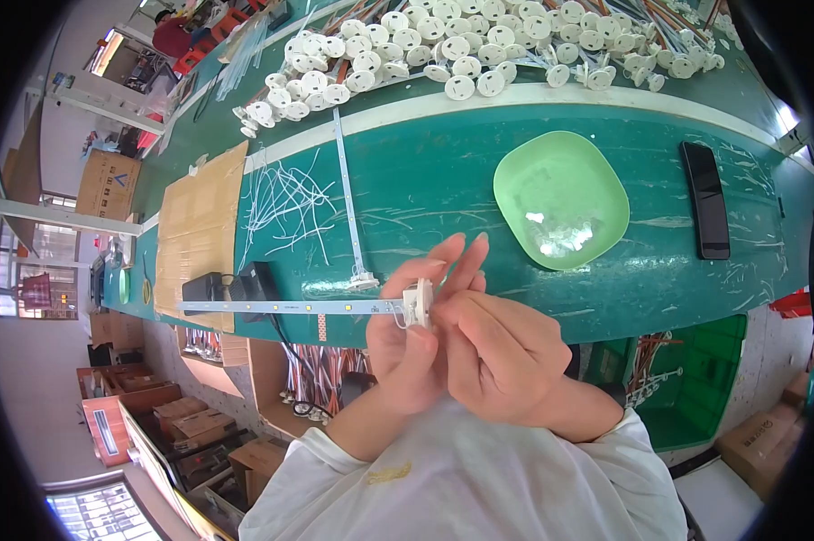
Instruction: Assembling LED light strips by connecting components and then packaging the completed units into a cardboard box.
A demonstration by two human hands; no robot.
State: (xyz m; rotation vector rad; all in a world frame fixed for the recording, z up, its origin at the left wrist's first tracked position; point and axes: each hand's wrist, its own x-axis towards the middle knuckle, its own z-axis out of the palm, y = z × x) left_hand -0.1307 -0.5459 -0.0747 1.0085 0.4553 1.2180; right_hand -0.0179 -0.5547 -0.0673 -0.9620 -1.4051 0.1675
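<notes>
My left hand (pixel 405 338) and my right hand (pixel 495 347) meet in front of my chest, both pinching a small white round plastic fitting (pixel 418 302). A long thin white strip with small yellow squares (pixel 272 307) sticks out to the left from that fitting, joined by thin wires. A second strip (pixel 347 198) lies on the green table, running from the pile at the back down to a small white connector (pixel 363 281) beside my left fingers.
A light green square bowl (pixel 596 180) holding small clear parts sits right of my hands. A black phone (pixel 705 198) lies further right. A heap of white round fittings (pixel 443 45) covers the back. Loose white wires (pixel 285 203), cardboard (pixel 200 216) and a black box (pixel 245 284) are left.
</notes>
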